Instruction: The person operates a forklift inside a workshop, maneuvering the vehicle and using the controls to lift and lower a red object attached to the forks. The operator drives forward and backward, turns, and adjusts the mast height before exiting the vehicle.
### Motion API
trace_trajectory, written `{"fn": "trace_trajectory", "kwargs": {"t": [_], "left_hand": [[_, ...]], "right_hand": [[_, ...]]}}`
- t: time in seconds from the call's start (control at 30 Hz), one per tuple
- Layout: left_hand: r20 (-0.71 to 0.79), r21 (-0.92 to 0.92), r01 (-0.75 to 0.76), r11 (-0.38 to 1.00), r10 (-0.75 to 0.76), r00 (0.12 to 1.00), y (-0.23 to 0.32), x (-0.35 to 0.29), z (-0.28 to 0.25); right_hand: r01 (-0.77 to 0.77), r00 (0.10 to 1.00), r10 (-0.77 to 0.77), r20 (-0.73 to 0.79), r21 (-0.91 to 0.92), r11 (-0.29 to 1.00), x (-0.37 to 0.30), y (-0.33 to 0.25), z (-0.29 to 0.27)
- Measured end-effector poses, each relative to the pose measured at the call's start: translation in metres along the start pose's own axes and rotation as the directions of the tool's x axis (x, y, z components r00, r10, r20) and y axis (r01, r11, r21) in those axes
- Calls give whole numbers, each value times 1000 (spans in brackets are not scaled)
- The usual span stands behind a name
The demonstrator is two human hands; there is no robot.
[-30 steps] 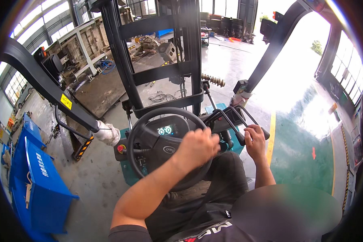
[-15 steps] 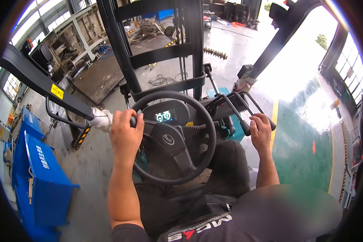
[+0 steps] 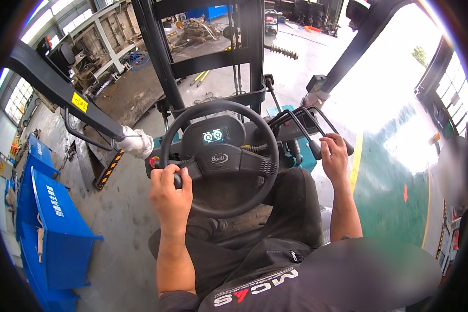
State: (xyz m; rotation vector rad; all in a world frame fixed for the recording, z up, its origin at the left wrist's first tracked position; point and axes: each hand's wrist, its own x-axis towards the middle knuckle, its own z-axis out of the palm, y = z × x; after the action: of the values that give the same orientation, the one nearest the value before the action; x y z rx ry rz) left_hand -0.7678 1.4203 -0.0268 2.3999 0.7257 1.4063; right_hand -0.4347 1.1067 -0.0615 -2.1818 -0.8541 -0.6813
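Observation:
My left hand (image 3: 171,195) is closed around the black spinner knob (image 3: 178,180) at the left side of the steering wheel (image 3: 273,169). The wheel's hub logo stands nearly level. My right hand (image 3: 334,155) is closed over a black control lever among several bent levers (image 3: 301,120) on the right of the dash; its grip is mostly hidden by my fingers. One lever knob (image 3: 315,150) shows beside my thumb. Behind the wheel, a lit display (image 3: 212,136) glows on the dash. A red button (image 3: 153,161) sits just beyond my left hand.
Ahead rises the forklift's black mast (image 3: 164,57). Black cab pillars slope on both sides, the left one bearing a yellow warning label (image 3: 79,102). Blue metal bins (image 3: 70,234) stand at left. A coil spring (image 3: 282,51) shows past the mast. Green floor (image 3: 390,208) lies right.
The steering wheel has turned counter-clockwise, its hub going from tilted to nearly level. My left hand has moved down and slightly right with the knob. My right hand stays at the levers.

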Motion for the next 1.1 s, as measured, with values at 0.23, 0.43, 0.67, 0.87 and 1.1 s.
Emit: {"fn": "trace_trajectory", "kwargs": {"t": [0.23,0.43,0.67,0.87,1.1], "left_hand": [[-92,25,-109,994,111,990,-20,32,23],[71,-56,-177,983,181,981,3,115,66],[267,-196,-312,930,357,895,91,104,125],[249,-318,-483,816,563,788,115,10,128],[182,-334,-510,792,585,790,59,-71,49]], "right_hand": [[-27,998,31,45,-86,996,-7,-2,-4],[-23,998,26,49,-70,997,-10,-7,-3],[26,1000,-27,-12,-34,999,-15,9,6],[47,999,-48,-25,-35,998,-24,9,9],[37,998,-39,-50,-43,998,-36,8,17]]}}
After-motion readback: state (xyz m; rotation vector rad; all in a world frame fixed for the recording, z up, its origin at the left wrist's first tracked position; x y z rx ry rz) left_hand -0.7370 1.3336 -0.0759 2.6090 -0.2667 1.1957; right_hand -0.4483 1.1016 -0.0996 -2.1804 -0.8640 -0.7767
